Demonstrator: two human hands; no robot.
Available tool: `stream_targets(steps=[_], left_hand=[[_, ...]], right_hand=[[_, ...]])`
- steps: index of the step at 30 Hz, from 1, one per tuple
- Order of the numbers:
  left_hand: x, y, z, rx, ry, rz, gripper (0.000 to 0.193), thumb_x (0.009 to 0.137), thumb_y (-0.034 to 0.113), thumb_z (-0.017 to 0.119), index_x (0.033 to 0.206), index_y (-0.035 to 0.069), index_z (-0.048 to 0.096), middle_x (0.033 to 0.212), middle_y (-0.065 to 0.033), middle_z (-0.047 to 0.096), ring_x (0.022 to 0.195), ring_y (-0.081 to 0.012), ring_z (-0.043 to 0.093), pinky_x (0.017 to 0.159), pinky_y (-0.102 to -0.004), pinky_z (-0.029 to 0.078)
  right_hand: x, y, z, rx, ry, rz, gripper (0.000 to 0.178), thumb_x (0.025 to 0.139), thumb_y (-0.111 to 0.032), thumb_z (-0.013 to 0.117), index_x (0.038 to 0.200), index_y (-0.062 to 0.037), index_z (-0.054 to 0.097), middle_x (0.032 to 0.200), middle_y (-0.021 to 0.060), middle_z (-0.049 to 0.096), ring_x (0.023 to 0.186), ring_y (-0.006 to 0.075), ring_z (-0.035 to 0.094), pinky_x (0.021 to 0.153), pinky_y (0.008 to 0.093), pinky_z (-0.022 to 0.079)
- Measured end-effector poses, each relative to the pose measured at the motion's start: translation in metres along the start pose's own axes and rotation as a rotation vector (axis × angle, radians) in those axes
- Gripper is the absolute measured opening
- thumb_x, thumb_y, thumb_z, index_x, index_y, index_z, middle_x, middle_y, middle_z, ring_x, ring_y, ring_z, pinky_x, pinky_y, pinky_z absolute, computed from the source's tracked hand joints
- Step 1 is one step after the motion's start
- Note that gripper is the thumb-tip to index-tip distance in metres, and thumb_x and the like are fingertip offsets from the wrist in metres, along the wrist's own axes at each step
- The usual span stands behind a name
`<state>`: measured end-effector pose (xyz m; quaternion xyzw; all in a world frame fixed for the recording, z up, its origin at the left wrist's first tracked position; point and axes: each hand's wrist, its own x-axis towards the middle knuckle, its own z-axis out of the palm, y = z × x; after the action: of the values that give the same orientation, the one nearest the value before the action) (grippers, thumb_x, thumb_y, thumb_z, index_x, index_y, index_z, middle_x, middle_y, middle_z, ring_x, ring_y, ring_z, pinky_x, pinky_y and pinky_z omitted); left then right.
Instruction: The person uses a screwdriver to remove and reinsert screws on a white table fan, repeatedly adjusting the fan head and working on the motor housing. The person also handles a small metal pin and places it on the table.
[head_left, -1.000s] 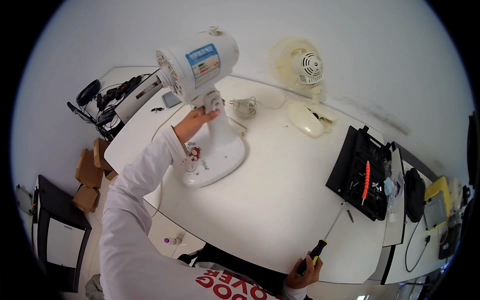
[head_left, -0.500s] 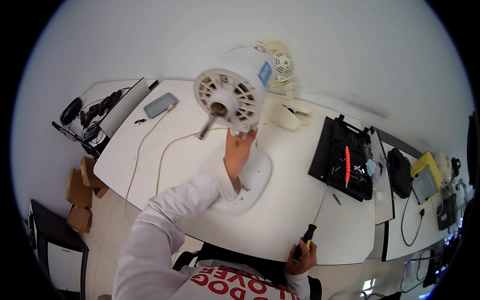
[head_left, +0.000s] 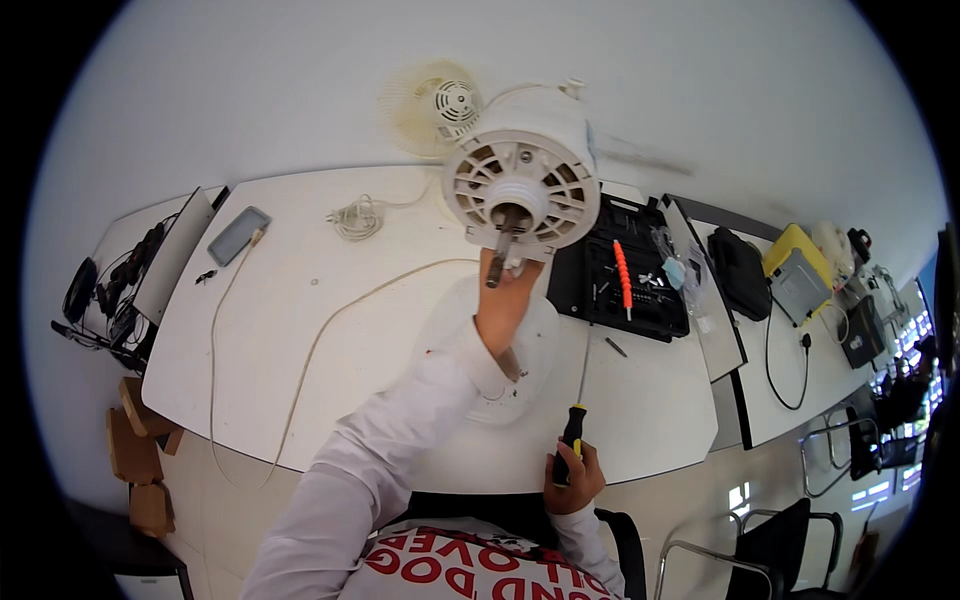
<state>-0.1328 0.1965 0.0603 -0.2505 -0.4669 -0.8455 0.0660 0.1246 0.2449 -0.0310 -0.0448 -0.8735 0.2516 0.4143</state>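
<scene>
My left hand [head_left: 508, 300] is closed under the white motor head of an electric fan [head_left: 525, 160], at its neck. The head's round vented front faces me, its metal shaft [head_left: 497, 262] sticking out towards me; no blade is on it. Beneath, the white fan base [head_left: 535, 345] rests on the table, partly covered by my forearm, with small dark bits on it. My right hand [head_left: 578, 482], by the table's front edge, is wrapped round the black and yellow handle of a long screwdriver [head_left: 573, 435], its thin shaft pointing away from me over the table.
A black tool case [head_left: 570, 285] with an orange flexible shaft [head_left: 623, 280] lies open right of the base. A dark bit [head_left: 616, 347] lies near it. A power cord [head_left: 335, 315] crosses the white table [head_left: 270, 360]. A grey tray [head_left: 238, 236], a coiled cable [head_left: 355, 217] and a smaller fan [head_left: 440, 108] sit further back.
The view has swung to the right. My left hand has turned the motor head, so its vented front faces me more squarely. My right hand keeps its hold on the screwdriver.
</scene>
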Motion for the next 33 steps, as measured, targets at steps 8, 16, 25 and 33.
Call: stream_targets(steps=[8,16,25,33], left_hand=[[0.003,0.058,-0.025,0.054,-0.253,-0.389,0.046,0.079,0.015,0.068,0.118,0.005,0.046,0.107,-0.0048,0.054,0.096,-0.0123,0.050,0.084,-0.0265,0.039],[0.017,0.045,-0.066,0.307,-0.438,-0.343,0.067,0.076,0.039,0.071,0.122,0.001,0.042,0.118,-0.0105,0.046,0.111,-0.0212,0.042,0.094,-0.0326,0.035],[0.032,0.080,-0.048,0.167,-0.517,-0.251,0.052,0.077,0.034,0.071,0.113,0.003,0.048,0.097,-0.0001,0.056,0.090,-0.0089,0.051,0.080,-0.0275,0.042],[0.030,0.060,-0.070,0.219,-0.495,-0.212,0.045,0.079,0.021,0.071,0.113,0.002,0.049,0.107,-0.0060,0.055,0.099,-0.0135,0.053,0.083,-0.0288,0.044]], right_hand=[[-0.004,0.004,-0.001,-0.020,0.011,-0.032,0.041,0.065,-0.006,0.074,0.102,-0.0131,0.058,0.091,0.0138,0.057,0.060,0.0258,0.059,0.049,0.0316,0.046],[-0.004,0.005,-0.001,-0.002,0.011,-0.017,0.042,0.065,-0.006,0.074,0.103,-0.0134,0.058,0.090,0.0128,0.058,0.059,0.0249,0.059,0.048,0.0307,0.045],[0.000,-0.001,-0.005,-0.020,-0.011,-0.004,0.043,0.066,-0.002,0.071,0.105,-0.0108,0.054,0.089,0.0152,0.060,0.067,0.0299,0.061,0.053,0.0334,0.048],[-0.002,0.004,-0.001,-0.001,0.004,-0.005,0.045,0.065,-0.008,0.074,0.105,-0.0134,0.055,0.089,0.0129,0.058,0.062,0.0271,0.059,0.050,0.0321,0.046]])
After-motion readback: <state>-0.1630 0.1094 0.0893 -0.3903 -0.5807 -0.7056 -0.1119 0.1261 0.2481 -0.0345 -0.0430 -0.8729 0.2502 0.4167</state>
